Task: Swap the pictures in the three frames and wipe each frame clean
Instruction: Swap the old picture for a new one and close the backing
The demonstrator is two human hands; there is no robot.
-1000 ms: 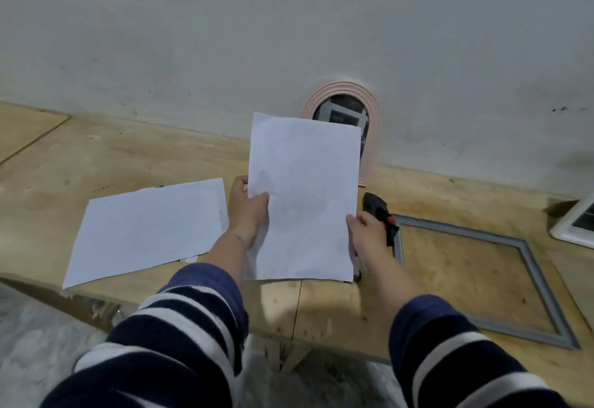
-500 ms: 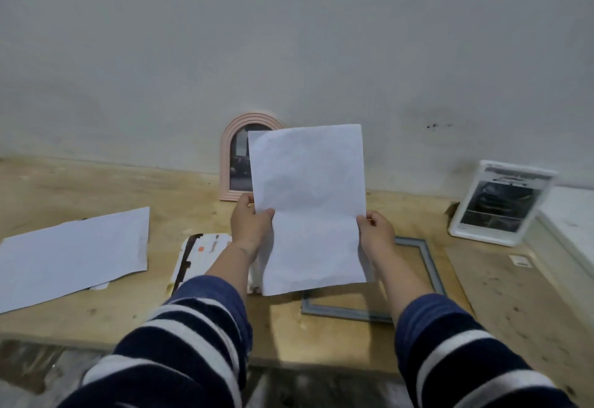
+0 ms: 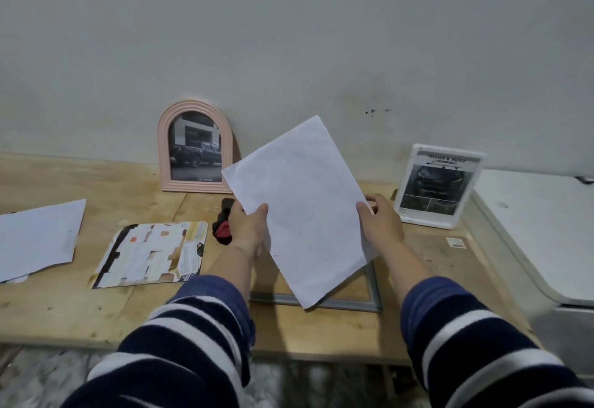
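Both hands, left hand and right hand, grip a white sheet tilted above an empty grey frame on the counter. The pink frame and white frame hold pictures; most work seems left.

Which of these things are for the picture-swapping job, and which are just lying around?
For the job:
white sheet, held by left hand and right hand
pink arched frame
white frame
grey frame, flat on the table
printed picture

Just lying about:
black and red tool
blank paper
small sticker
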